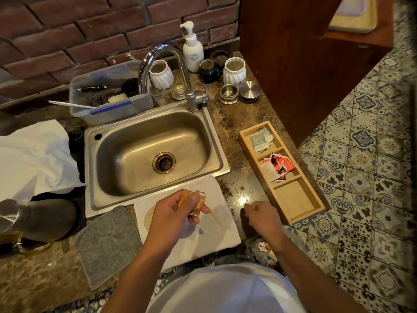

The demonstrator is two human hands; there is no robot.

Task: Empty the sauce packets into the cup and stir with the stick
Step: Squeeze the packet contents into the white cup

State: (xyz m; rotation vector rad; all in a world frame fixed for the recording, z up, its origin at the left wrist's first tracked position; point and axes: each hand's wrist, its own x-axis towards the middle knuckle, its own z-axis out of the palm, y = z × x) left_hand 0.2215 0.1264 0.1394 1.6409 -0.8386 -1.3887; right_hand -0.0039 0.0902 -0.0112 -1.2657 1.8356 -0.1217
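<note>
Two hands raised, left hand (173,211) gripping packet (198,203) (orange)

the left hand (171,213) hid most of the cup (150,219) and the stick's (215,219) upper end; packet (198,205) print was illegible.

Orange packet (195,203), red-and-white packets (278,166), grey cloth (108,242), blue-patterned floor tiles (365,177), red-brown brick wall (67,37).

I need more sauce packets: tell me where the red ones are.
The red packets lie in the middle compartment of the wooden tray, on the counter right of the sink, beyond the right hand.
</note>
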